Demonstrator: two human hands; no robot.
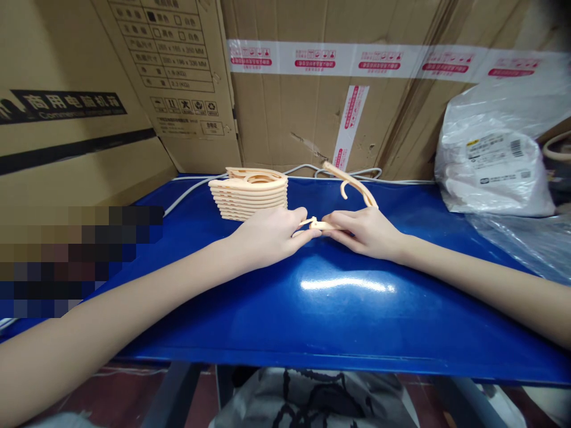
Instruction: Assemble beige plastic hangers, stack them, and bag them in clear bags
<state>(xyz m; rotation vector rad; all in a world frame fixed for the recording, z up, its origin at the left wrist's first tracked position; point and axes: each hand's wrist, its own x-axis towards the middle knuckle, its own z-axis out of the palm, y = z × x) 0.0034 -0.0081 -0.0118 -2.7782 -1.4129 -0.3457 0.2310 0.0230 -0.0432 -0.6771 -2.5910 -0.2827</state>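
A slim, cream plastic hanger piece [317,225] is being held between the two bare hands, over the far half of a glossy blue surface [276,324]. Its left part is being pinched by the thumb and fingers of the left hand [273,238], its right part by those of the right hand [368,230]. A curved cream plastic arm with a small hook [350,180] is being partly hidden behind the right hand. Near the far edge, left of centre, a stack of cream plastic hangers [250,199] is being supported; toward the far right corner, a clear-wrapped white bundle [495,163].
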